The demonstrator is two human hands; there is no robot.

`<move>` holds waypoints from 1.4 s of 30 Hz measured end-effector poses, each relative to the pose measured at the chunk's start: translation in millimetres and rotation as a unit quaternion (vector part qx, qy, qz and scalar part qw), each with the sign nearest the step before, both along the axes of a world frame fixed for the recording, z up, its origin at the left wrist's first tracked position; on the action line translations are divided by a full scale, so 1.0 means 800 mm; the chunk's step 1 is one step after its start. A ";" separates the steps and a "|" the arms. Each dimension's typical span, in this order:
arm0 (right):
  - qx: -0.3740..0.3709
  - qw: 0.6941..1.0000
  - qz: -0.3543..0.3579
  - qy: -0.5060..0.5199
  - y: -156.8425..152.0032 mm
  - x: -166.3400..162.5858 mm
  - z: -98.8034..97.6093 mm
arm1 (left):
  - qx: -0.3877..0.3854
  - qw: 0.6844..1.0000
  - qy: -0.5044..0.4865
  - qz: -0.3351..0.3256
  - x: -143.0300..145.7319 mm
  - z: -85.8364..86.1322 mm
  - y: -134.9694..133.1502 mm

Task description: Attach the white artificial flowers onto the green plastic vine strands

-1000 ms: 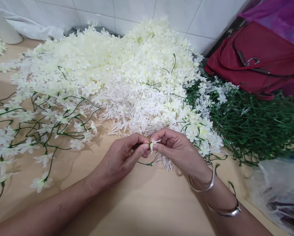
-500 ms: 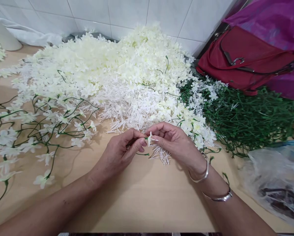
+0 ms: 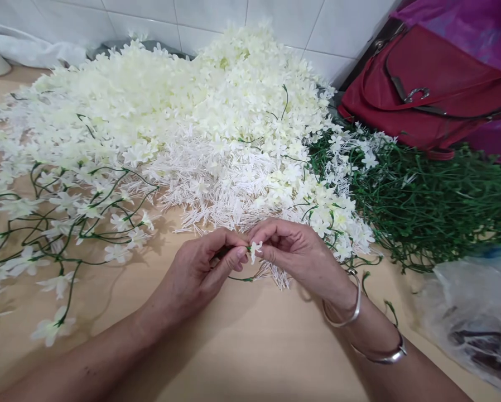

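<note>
My left hand [image 3: 208,271] pinches the green end of a plastic stem between thumb and forefinger. On that end sits a small white artificial flower [image 3: 255,252], facing right. The thumb and fingertips of my right hand [image 3: 296,254] close at the flower's petals; whether they also grip a thin white stamen is hidden. The curved lower part of the green stem [image 3: 241,278] shows beneath the left fingers. Just beyond both hands lies a pile of thin white stamens [image 3: 217,178], with a heap of loose cream flower heads [image 3: 170,95] behind it.
Flowers on green stems [image 3: 83,215] spread over the table's left side. Bare green stems [image 3: 438,206] are heaped at right, below a red handbag [image 3: 434,84]. A clear plastic bag [image 3: 468,312] lies at the right edge. A tiled wall [image 3: 212,14] closes the back.
The right fingertips have come in against the flower, and the white stamen tips beside it no longer show. The flower's petals have turned slightly. The whole view has shifted a little.
</note>
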State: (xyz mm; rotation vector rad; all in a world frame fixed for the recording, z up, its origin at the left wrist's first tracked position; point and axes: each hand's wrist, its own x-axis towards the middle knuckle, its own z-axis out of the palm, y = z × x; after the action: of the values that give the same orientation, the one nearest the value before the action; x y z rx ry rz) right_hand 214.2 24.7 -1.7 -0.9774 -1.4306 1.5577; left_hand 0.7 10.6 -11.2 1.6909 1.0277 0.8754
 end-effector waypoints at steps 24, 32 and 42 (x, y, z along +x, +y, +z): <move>0.228 0.955 -0.125 -0.142 0.006 0.019 0.018 | 0.020 0.998 0.002 -0.056 -0.002 0.019 0.000; 0.431 0.812 -0.098 -0.381 0.017 0.019 -0.004 | 0.167 0.980 0.112 -0.002 -0.006 0.008 0.001; 0.393 0.887 -0.022 -0.241 -0.003 0.004 0.012 | 0.212 0.965 0.100 0.118 -0.002 0.008 0.008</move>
State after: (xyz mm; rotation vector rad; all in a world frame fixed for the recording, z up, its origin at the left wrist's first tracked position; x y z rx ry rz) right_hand 217.0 21.9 7.6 -0.8878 -2.1161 0.5657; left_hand -0.7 17.3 -4.9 2.0760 1.2639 1.1596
